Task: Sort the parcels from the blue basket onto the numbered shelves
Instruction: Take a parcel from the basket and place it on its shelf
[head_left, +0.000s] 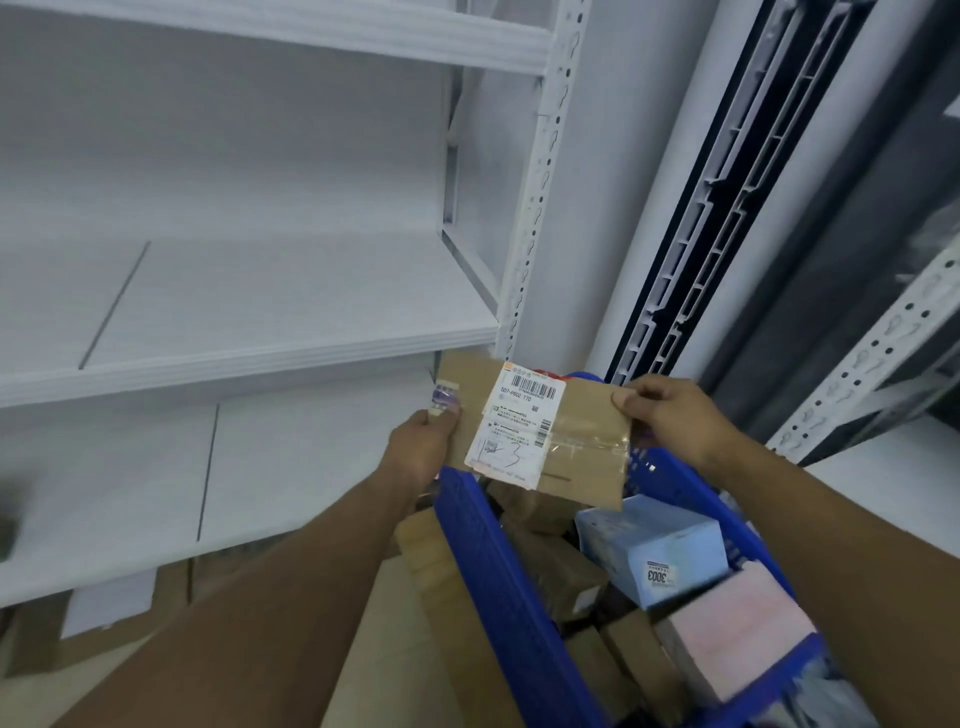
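The blue basket holds brown cartons, a light-blue box and a pink box. Above the basket, the left hand and right hand grip a flat parcel by opposite edges.

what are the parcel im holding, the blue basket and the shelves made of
The parcel looks like matte brown cardboard with glossy clear tape and a white paper label. The basket looks like moulded blue plastic, its walls ribbed and slightly shiny. The shelves look like white-painted metal, judging by the punched upright; the boards could be coated wood.
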